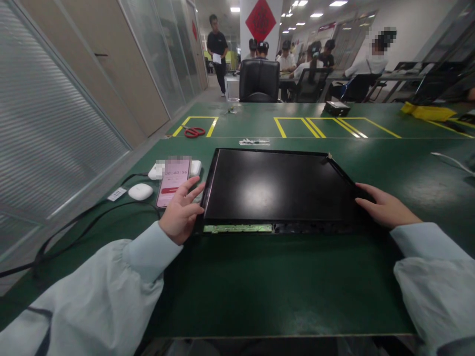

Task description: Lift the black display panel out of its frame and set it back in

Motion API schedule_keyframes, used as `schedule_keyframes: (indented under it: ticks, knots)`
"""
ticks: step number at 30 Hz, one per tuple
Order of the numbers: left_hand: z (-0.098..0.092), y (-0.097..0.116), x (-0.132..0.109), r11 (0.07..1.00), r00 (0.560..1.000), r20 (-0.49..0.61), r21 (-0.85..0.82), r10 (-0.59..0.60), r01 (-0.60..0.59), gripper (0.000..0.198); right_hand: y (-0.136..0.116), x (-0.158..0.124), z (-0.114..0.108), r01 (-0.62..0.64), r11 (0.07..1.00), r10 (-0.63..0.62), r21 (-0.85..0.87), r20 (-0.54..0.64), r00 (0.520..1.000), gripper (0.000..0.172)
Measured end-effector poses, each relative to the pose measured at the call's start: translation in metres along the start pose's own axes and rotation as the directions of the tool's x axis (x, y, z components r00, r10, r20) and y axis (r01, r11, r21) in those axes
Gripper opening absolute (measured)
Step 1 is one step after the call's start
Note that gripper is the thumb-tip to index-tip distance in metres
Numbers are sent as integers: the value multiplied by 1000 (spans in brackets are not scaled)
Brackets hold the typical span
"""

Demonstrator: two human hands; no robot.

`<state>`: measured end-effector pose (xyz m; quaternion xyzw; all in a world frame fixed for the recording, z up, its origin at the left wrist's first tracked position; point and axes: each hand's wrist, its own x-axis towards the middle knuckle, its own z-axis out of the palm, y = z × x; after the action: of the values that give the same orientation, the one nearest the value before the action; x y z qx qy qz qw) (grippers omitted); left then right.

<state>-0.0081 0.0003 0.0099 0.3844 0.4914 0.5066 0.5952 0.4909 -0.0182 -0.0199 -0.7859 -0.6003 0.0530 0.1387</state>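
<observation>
A black LCD display panel (274, 185) lies in front of me with its dark screen facing up. A green circuit board strip (237, 228) shows along its near edge, toward the left. My left hand (181, 210) holds the panel's left edge, thumb and fingertips against the frame and the fingers somewhat apart. At the opposite side, my right hand (386, 205) grips the right edge between thumb and fingers; part of its grip is hidden. A small light-coloured tab (329, 155) sits at the far right corner of the panel.
Beside my left hand are a phone (172, 180) showing a timer, a white rounded device (140, 191) and black cables (92, 222). Farther off on the green table (289, 287) lie red-handled scissors (195, 132), small white scraps (254, 142) and a black box (337, 108). People sit and walk beyond.
</observation>
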Motion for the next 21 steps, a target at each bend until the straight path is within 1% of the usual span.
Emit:
schedule_keyframes:
  ticks: [3, 6, 9, 13, 14, 17, 19, 21]
  knots:
    - [-2, -1, 0, 1000, 999, 41, 13, 17, -18, 102, -7, -2, -4, -37, 998, 35, 43, 27, 999, 69]
    - [-3, -2, 0, 999, 997, 55, 8, 51, -52, 103, -12, -4, -7, -73, 996, 70, 59, 51, 996, 72]
    - [-4, -4, 1, 995, 993, 69, 31, 96, -98, 99, -14, -4, -8, -74, 995, 71, 70, 45, 996, 71]
    - [-4, -6, 2, 987, 988, 48, 60, 148, -151, 88, -18, -5, -10, -94, 993, 90, 70, 63, 994, 73]
    - [-4, -6, 2, 987, 989, 44, 68, 143, -145, 87, -19, -6, -11, -100, 993, 95, 66, 71, 993, 73]
    - [-4, -9, 4, 992, 995, 67, 99, 72, -79, 85, -19, -6, -11, -100, 994, 96, 53, 81, 992, 75]
    - [-4, -11, 5, 986, 993, 96, 144, 68, -81, 73, -14, -5, -8, -68, 997, 65, 34, 72, 995, 75]
    - [-5, -12, 6, 975, 988, 115, 185, 105, -125, 51, -6, -2, -3, 3, 1000, -2, -12, 25, 1000, 72]
